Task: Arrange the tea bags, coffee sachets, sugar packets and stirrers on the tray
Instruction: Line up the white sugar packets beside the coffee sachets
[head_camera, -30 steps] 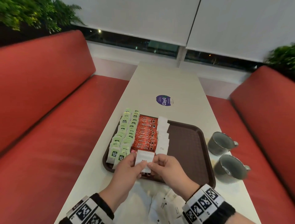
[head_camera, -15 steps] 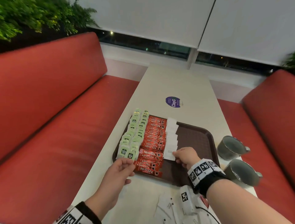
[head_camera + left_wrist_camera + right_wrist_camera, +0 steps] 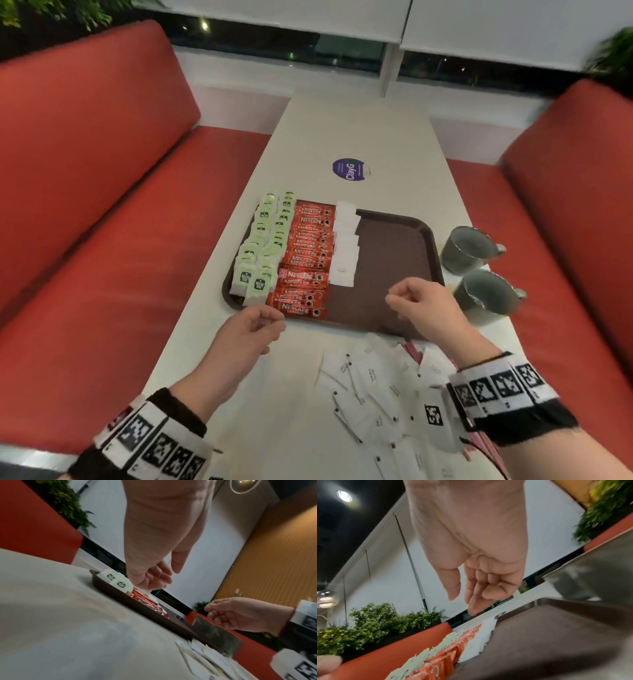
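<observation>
A brown tray (image 3: 387, 260) lies on the white table. On its left half stand two rows of green tea bags (image 3: 263, 250), a row of red coffee sachets (image 3: 308, 253) and a row of white sugar packets (image 3: 346, 246). My left hand (image 3: 274, 320) hovers at the tray's front left corner, fingers loosely curled and empty. My right hand (image 3: 394, 299) hangs over the tray's bare front right part, also loosely curled and empty; the right wrist view shows this hand (image 3: 467, 596) above the brown tray floor (image 3: 547, 635). Loose sugar packets (image 3: 373, 387) lie on the table in front of the tray, with pink stirrers (image 3: 412, 353) partly hidden under them.
Two grey mugs (image 3: 466, 248) (image 3: 486, 291) stand on the table just right of the tray. A round purple sticker (image 3: 349, 170) is on the table beyond it. Red benches (image 3: 102, 240) flank the table on both sides.
Both hands held one white packet a second ago. The right hand laid it at the near end of the sugar row, then drew back to the right, empty. The left hand stays by the tray's corner.
</observation>
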Tool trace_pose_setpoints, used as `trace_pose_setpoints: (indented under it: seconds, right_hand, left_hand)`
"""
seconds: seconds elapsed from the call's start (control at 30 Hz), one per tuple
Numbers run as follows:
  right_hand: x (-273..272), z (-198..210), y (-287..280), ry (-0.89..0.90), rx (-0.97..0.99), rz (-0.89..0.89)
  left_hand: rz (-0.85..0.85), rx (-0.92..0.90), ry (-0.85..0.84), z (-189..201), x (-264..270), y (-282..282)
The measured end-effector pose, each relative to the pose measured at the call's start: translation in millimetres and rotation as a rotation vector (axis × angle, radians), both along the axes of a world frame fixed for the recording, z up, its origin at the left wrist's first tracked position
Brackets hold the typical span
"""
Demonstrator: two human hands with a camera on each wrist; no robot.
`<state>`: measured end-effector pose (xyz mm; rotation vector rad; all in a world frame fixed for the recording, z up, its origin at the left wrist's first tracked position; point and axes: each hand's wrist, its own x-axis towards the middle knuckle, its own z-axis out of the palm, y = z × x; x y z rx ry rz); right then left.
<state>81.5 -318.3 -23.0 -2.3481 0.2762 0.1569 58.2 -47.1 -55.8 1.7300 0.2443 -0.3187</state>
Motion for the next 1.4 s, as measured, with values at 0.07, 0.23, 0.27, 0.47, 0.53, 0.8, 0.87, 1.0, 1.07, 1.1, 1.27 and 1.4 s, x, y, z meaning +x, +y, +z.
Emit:
trace_pose_setpoints:
  seconds: [0.07,0.23,0.27,0.47,0.53,0.8,0.87,1.0,1.07,1.1,1.27,1.4]
  right_hand:
    - [-33.8,-6.9,-16.0,0.026,0.013,-0.023]
    - [-92.0,-29.2,-35.7,0.074,-0.072,0.001]
    - [-98.8,-32.3,-36.4,0.077,-0.099,0.026]
    - [-112.2,-48.3,-26.6,0.085,-0.276,0.263]
    - [-111.6,-51.7,-24.4,0.111,-0.309,0.33]
    - [-111.5,-56.9,-25.2,0.102,-0.38,0.445]
    - [-111.5,-57.0,-25.4,0.109,-0.38,0.454]
    - [-110.7,-56.6,-25.9,0.116,-0.391,0.468]
    - [-110.6,-56.7,-26.4,0.113,-0.38,0.47]
    - [-110.4,-57.0,-27.1,0.109,-0.372,0.468]
    - [-108.5,-50.7,-30.4,0.109,-0.326,0.454]
    - [-100.3,-25.6,-25.6,-0.008,-0.112,0.282]
  left_hand:
    - [-0.113,0.124,-0.028,-1.7,-2.6,-14.7]
    - [-0.46,0.48,-0.12,-11.0,-6.4,-60.6]
    - [-0.501,0.529,-0.124,-12.7,-6.3,-69.8]
    - [-0.643,0.8,-0.192,-20.7,-5.7,-110.2]
    - [-0.638,0.819,-0.197,-23.6,-5.2,-118.1]
    - [-0.518,0.664,-0.028,-25.7,-0.1,-135.6]
    - [-0.5,0.618,0.015,-24.5,0.8,-136.6]
    - [-0.461,0.545,0.016,-21.9,-2.2,-129.9]
    - [-0.438,0.497,0.009,-17.0,-5.1,-122.8]
    - [-0.418,0.462,0.012,-13.8,-6.1,-118.2]
    - [-0.235,0.015,0.163,10.0,-14.3,-94.9]
    - [-0.25,-0.289,0.242,23.4,-20.2,-90.7]
